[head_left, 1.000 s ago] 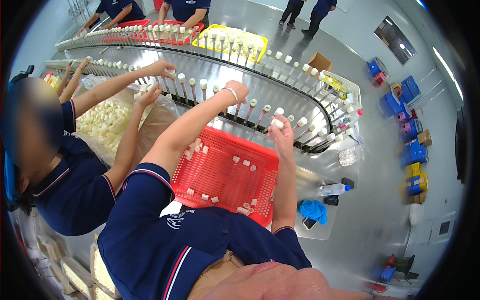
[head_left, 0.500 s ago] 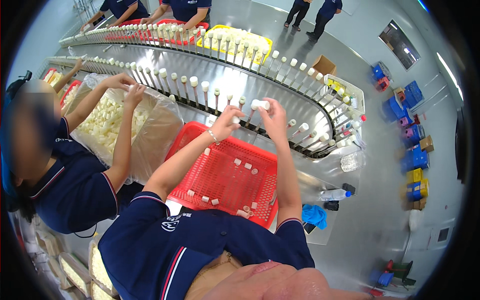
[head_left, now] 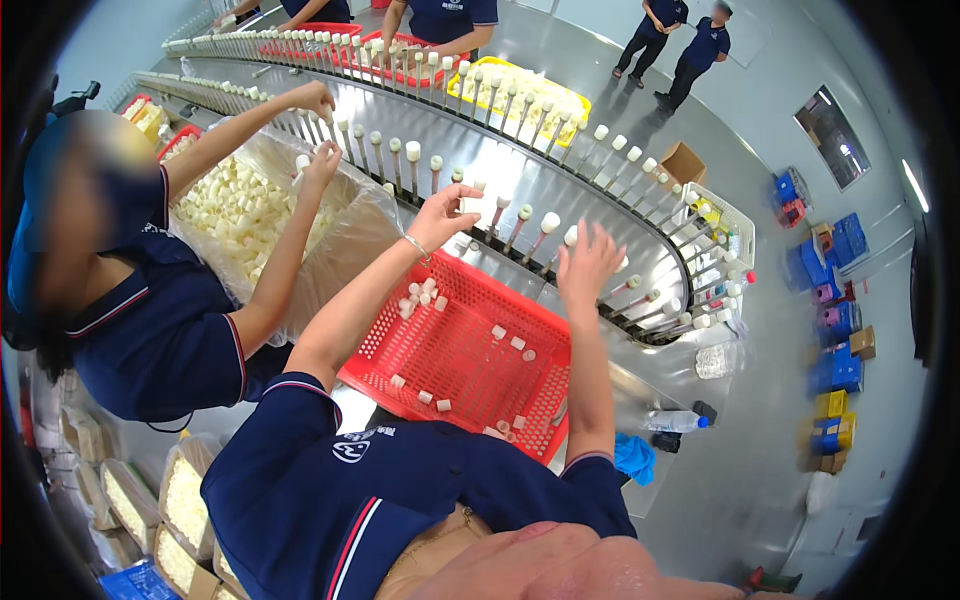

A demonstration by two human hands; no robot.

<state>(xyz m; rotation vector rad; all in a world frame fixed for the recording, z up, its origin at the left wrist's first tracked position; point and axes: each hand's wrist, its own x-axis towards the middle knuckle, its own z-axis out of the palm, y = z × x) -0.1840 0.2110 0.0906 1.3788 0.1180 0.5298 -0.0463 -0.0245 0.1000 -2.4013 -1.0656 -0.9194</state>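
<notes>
My left hand [head_left: 445, 215] is closed, its fingers pinching a short white cylindrical piece [head_left: 471, 205] above the far edge of a red perforated basket [head_left: 465, 330]. Farther right, my right hand [head_left: 592, 262] is open with fingers spread and nothing visibly held. Its fingertips are beside a white piece [head_left: 571, 236] on top of a metal rod; whether they touch it I cannot tell. More rods with white pieces [head_left: 550, 222] stand in a row between my hands and beyond. Loose white pieces [head_left: 440, 303] lie in the basket, several bunched in its far left corner.
On my left, a co-worker [head_left: 150, 310] reaches to the rods over a plastic-lined container of white pieces [head_left: 235, 225]. The curved metal conveyor [head_left: 560, 190] runs ahead and bends round at the right. A bottle [head_left: 675, 421] and blue cloth [head_left: 634, 458] are near my right elbow.
My right hand has let go of the white piece it held and opened. Several more white pieces now lie in the basket's far left corner. The whole view has shifted.
</notes>
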